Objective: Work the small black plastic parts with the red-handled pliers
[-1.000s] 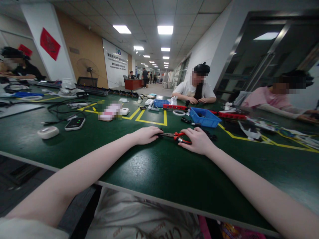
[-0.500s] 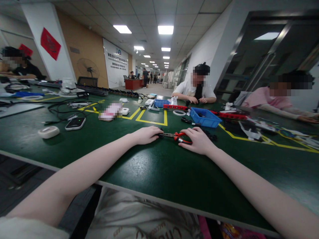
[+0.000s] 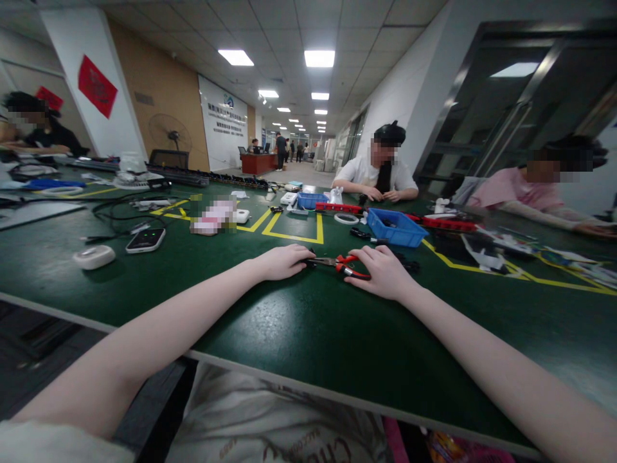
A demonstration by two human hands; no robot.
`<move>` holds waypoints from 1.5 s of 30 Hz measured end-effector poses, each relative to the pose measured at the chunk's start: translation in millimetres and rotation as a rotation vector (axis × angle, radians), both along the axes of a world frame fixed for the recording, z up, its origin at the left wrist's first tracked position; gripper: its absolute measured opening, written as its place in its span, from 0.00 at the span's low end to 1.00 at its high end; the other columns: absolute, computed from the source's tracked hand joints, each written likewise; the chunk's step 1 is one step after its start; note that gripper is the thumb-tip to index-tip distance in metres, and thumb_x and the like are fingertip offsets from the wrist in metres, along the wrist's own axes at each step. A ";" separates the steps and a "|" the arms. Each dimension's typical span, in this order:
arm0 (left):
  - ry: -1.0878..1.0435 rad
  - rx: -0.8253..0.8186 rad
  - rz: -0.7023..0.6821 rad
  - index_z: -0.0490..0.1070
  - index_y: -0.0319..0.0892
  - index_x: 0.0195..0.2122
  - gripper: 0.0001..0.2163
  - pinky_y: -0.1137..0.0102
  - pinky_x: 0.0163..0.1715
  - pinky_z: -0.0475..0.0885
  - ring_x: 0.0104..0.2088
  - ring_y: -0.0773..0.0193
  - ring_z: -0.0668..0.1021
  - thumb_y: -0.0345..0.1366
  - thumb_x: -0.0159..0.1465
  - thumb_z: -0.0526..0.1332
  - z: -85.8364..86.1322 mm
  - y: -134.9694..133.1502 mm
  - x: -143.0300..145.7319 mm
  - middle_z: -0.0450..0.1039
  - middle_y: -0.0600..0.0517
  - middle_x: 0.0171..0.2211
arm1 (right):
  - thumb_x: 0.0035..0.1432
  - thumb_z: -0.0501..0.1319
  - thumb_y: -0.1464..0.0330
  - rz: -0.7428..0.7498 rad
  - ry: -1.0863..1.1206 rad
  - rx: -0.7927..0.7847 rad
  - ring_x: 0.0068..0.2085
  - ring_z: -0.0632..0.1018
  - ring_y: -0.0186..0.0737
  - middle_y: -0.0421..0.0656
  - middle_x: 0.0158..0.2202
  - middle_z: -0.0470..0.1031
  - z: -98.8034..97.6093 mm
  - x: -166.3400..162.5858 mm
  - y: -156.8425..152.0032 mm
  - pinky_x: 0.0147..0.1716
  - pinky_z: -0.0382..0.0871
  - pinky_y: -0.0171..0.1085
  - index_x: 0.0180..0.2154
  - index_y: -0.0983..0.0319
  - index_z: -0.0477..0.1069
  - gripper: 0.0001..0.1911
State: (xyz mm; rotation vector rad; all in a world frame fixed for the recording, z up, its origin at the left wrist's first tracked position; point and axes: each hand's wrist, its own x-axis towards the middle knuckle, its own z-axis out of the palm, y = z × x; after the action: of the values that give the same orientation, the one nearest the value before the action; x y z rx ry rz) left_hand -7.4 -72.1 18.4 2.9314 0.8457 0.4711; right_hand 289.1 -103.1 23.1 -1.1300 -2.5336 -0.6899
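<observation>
My right hand (image 3: 383, 271) grips red-and-black long-nose pliers (image 3: 348, 265) by the handles, low over the green table. Their jaws point left and meet a small black part (image 3: 312, 254) at the fingertips of my left hand (image 3: 285, 262). The left fingers are closed around that part, which is mostly hidden, so its kind does not show. Behind my right hand lie black pieces (image 3: 409, 262), partly covered by the hand. A blue bin (image 3: 396, 228) with dark items in it stands just beyond.
A black-and-white device (image 3: 145, 240) and a white rounded case (image 3: 94, 256) lie at left, near black cables (image 3: 108, 209). A white tape roll (image 3: 346, 218) and a red strip (image 3: 339, 208) lie ahead. Co-workers sit across the table (image 3: 289, 334) and at both sides.
Both hands and the pliers stay almost in the same place. The view has shifted very slightly. No grip has visibly changed.
</observation>
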 end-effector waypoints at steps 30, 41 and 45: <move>0.003 0.008 0.006 0.64 0.40 0.58 0.18 0.63 0.58 0.66 0.57 0.57 0.70 0.31 0.67 0.53 0.4 -1.5 0.7 0.68 0.44 0.57 | 0.57 0.58 0.48 0.034 0.139 -0.080 0.43 0.75 0.48 0.49 0.44 0.76 -3.2 3.4 3.8 0.49 0.61 0.47 0.50 0.61 0.68 0.27; 0.015 -0.002 0.026 0.62 0.38 0.60 0.19 0.64 0.59 0.66 0.58 0.57 0.70 0.32 0.68 0.53 0.8 -2.5 0.8 0.66 0.43 0.59 | 0.58 0.58 0.48 0.027 0.176 -0.134 0.45 0.76 0.49 0.49 0.46 0.76 -3.2 3.3 3.7 0.51 0.61 0.49 0.50 0.60 0.68 0.27; 0.015 0.000 0.028 0.63 0.39 0.60 0.19 0.64 0.59 0.66 0.58 0.58 0.70 0.32 0.68 0.53 0.4 -2.2 0.8 0.67 0.44 0.58 | 0.58 0.58 0.48 0.017 0.174 -0.152 0.45 0.75 0.50 0.49 0.45 0.77 -3.6 4.2 3.7 0.50 0.62 0.50 0.50 0.60 0.69 0.27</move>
State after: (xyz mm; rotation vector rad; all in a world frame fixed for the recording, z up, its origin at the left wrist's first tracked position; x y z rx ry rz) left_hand -6.5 -74.3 18.8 2.9306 0.8904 0.4509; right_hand 293.3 -99.4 19.5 -1.1604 -2.4773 -0.3820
